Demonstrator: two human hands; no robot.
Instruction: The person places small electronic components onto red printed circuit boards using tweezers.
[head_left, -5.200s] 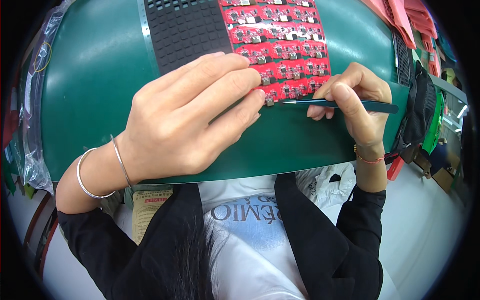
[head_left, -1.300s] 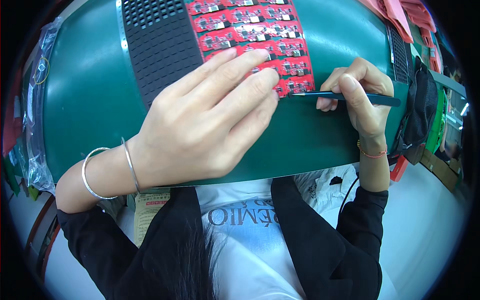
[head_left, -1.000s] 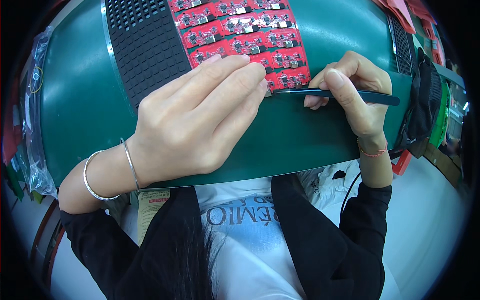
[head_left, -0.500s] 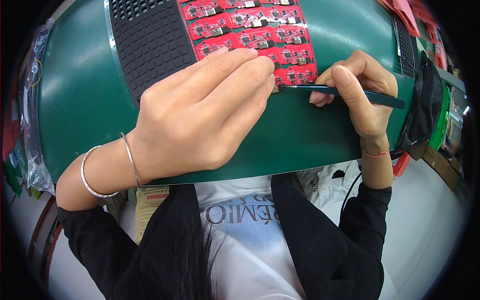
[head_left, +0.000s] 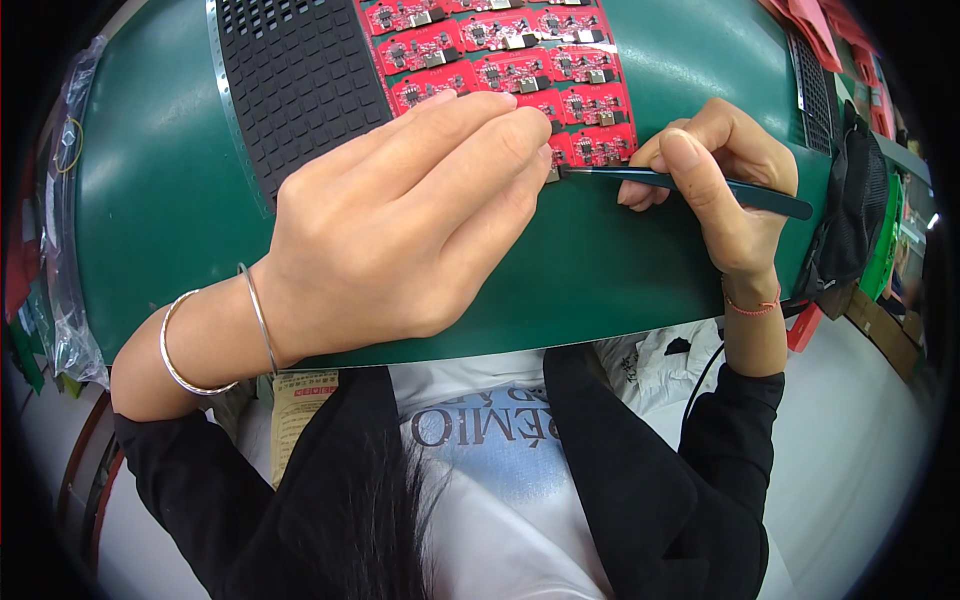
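Note:
My left hand (head_left: 400,220) reaches over the lower left of a panel of red circuit boards (head_left: 515,70). Its fingers are pressed together and bent downward; the thumb, and whatever it pinches, is hidden beneath. In my right hand (head_left: 725,180) is a pair of dark tweezers (head_left: 760,197), gripped between thumb and fingers. The thin tips point left and meet a small part at the panel's near edge, right beside my left fingertips. Rows of boards on the panel carry chips, silver connectors and small black pieces.
Left of the panel lies a sheet of black square pads (head_left: 310,100) on a clear backing. All this rests on a green table mat (head_left: 160,200). Clear plastic wrapping (head_left: 72,290) lies along the left edge. A black mesh bag (head_left: 850,205) sits at the right edge.
The red panel's near right corner has shifted slightly to the right. Both hands hold nearly the same pose, and the tweezer tips stay at the panel's near edge.

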